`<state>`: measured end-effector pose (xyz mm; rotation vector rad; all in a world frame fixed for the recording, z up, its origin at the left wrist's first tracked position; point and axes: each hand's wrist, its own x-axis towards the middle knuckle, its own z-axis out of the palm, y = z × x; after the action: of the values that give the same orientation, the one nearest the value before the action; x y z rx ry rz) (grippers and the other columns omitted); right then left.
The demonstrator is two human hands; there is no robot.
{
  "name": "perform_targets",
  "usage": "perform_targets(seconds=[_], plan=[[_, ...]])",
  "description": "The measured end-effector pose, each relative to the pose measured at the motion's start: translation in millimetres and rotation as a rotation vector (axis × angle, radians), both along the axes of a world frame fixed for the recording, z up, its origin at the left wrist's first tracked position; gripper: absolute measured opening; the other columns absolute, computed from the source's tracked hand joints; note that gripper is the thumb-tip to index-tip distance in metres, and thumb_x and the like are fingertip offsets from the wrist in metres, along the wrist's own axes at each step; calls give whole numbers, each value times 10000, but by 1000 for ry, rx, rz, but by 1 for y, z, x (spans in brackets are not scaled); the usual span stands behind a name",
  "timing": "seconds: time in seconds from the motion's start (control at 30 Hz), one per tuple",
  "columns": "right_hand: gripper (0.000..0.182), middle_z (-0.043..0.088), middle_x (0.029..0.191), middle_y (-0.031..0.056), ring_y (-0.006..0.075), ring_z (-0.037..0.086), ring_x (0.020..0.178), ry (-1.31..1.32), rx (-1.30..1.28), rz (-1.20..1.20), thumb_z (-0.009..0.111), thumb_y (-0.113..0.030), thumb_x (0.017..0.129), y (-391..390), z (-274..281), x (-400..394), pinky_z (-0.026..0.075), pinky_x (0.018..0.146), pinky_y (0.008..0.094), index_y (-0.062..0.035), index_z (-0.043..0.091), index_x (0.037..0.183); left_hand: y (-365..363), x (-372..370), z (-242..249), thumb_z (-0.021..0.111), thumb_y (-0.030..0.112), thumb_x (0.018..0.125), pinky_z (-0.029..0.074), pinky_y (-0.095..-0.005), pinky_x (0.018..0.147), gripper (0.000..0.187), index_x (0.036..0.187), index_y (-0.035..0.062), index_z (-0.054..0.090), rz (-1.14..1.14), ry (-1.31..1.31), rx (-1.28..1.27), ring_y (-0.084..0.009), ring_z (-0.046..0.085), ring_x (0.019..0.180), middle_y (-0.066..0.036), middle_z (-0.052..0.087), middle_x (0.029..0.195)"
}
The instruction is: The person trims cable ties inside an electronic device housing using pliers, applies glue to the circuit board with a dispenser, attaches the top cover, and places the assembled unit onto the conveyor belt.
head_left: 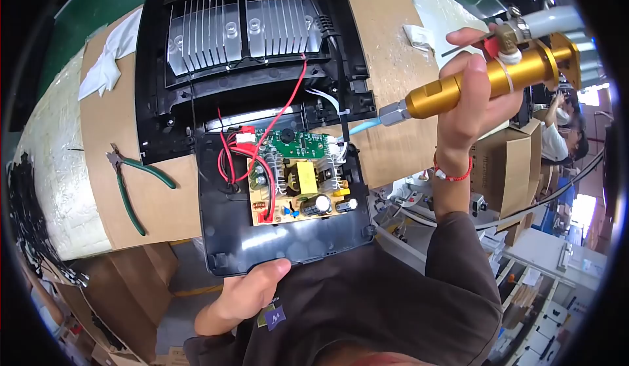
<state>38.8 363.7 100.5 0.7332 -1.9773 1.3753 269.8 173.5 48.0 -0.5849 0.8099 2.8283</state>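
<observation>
My right hand (pixel 475 104) is wrapped round a gold cylindrical dispensing gun (pixel 445 94). Its light blue nozzle (pixel 365 126) points left, towards the right end of a green circuit board (pixel 298 145). That board stands along the far side of a tan power board (pixel 314 192), which carries a yellow transformer, capacitors and heat sinks. Both boards lie in a black plastic cover (pixel 288 243). At the cover's near edge, my left hand (pixel 255 287) grips it, thumb on top; the other fingers are hidden below. Red wires (pixel 288 104) link the boards to a black housing (pixel 154 104) behind.
Large finned metal heat sinks (pixel 213 35) sit in the housing. Green-handled cutting pliers (pixel 134 183) lie on the cardboard (pixel 173 212) at left, with a white cloth (pixel 111 58) farther back. Cardboard boxes (pixel 501 169) and another person (pixel 557 130) are at right.
</observation>
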Motion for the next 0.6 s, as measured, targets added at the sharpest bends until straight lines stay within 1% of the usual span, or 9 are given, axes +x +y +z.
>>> perform_targets(seconds=[0.07, 0.1, 0.17, 0.2, 0.3, 0.37, 0.5, 0.6], plan=[[413, 624, 899, 204, 71, 466, 464, 7, -16, -9, 478, -129, 871, -1, -1, 1, 386, 500, 201, 99, 416, 1209, 0, -5, 5, 546, -112, 778, 383, -321, 982, 476, 1235, 14, 502, 12, 13, 28, -166, 514, 1119, -69, 563, 1171], [424, 623, 896, 207, 72, 467, 466, 14, 12, -19, 480, -134, 870, 0, -1, 2, 386, 502, 202, 101, 411, 1216, 1, -11, 10, 548, -107, 782, 404, -307, 933, 433, 1198, 9, 523, 20, 5, 12, -156, 528, 1061, -63, 575, 1127], [435, 623, 892, 209, 72, 469, 467, 18, 39, -29, 483, -140, 870, 1, -2, 2, 386, 504, 203, 104, 405, 1222, -1, -13, 10, 551, -103, 785, 424, -293, 885, 391, 1162, 3, 543, 29, -5, -5, -146, 542, 1003, -56, 586, 1084], [445, 622, 889, 211, 73, 469, 468, 24, 54, -30, 484, -144, 869, 2, -3, 1, 385, 507, 201, 105, 401, 1228, -3, -9, 6, 556, -95, 789, 427, -281, 827, 340, 1117, -3, 558, 3, 32, -98, -135, 540, 939, -47, 588, 1030], [461, 623, 863, 210, 77, 473, 472, -1, 81, -49, 489, -154, 866, 3, -3, 2, 398, 536, 210, 109, 396, 1234, -3, -8, 9, 569, -59, 801, 414, -258, 696, 185, 980, -14, 582, -15, 7, -185, -115, 509, 785, -25, 576, 891], [341, 640, 908, 170, 76, 544, 564, 0, -12, 82, 537, -54, 846, 7, -5, -1, 449, 540, 185, 58, 395, 1135, -4, -11, 11, 575, -43, 803, 410, -255, 694, 169, 969, -14, 576, -21, 35, -253, -108, 501, 777, -20, 570, 881], [352, 636, 914, 180, 79, 547, 570, -9, -9, 77, 544, -48, 843, 7, -6, 0, 448, 544, 182, 57, 390, 1142, -5, -14, 12, 582, -20, 801, 420, -271, 714, 174, 975, -15, 573, -52, 11, -282, -116, 505, 789, -19, 568, 881], [356, 624, 887, 180, 87, 554, 579, -29, 20, 76, 555, -44, 840, 6, -6, 0, 455, 545, 189, 58, 387, 1137, -4, -16, 10, 583, -19, 795, 431, -283, 747, 226, 1021, -21, 576, -48, 56, -353, -129, 518, 827, -25, 576, 919]])
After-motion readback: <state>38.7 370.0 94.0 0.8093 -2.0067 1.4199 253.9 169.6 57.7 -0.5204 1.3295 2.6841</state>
